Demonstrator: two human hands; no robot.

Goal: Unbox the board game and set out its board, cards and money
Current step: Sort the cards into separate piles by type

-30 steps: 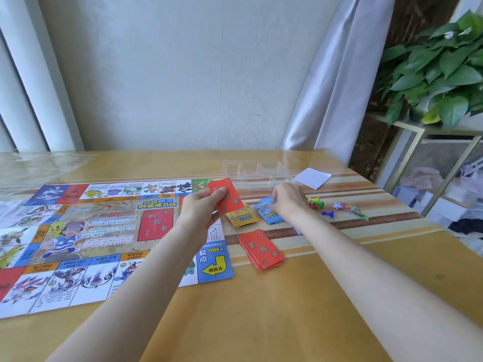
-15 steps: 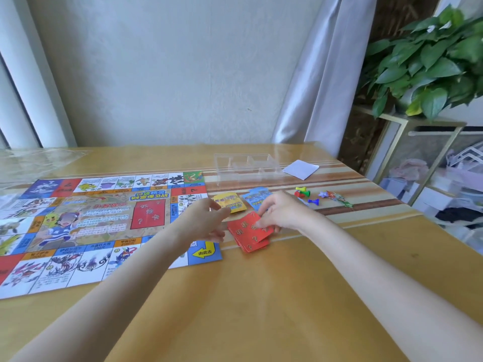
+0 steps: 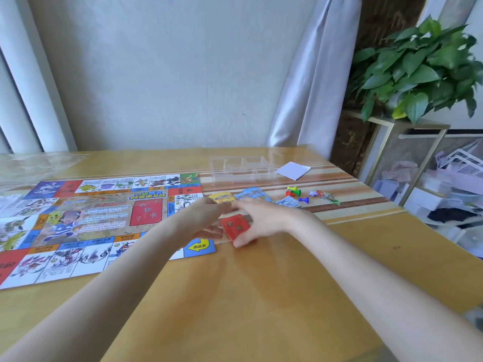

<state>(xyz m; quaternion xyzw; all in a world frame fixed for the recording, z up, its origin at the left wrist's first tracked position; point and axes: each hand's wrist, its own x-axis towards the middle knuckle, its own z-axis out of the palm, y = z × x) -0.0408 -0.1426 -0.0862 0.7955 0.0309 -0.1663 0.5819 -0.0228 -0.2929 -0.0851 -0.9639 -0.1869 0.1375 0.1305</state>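
**Red cards: square the stack before it moves**

The red cards (image 3: 236, 227) lie in a small stack on the table (image 3: 261, 296), just off the board's (image 3: 86, 223) near right corner, between the two hands. The right hand (image 3: 264, 220) lies over their right side, fingers stretched across the far edge and thumb low at the near corner, so it looks to be closing on the stack; motion blur keeps me from telling if the grip is firm. The left hand (image 3: 206, 220) sits at the left edge with fingers relaxed and open, touching or nearly touching the cards.

The step looks like gathering the stack. To do it well, press both sides in together so loose cards line up, then lift with thumb under and fingers on top. The red space (image 3: 147, 212) on the board, printed like the card backs, seems the likely spot; lay the stack flat inside it.

Beyond lie the yellow cards (image 3: 222, 197), blue cards (image 3: 252, 193), money (image 3: 287, 202), pawns (image 3: 294, 192) and clear tray (image 3: 241, 168). Keep the sleeveless forearms low but clear of them.
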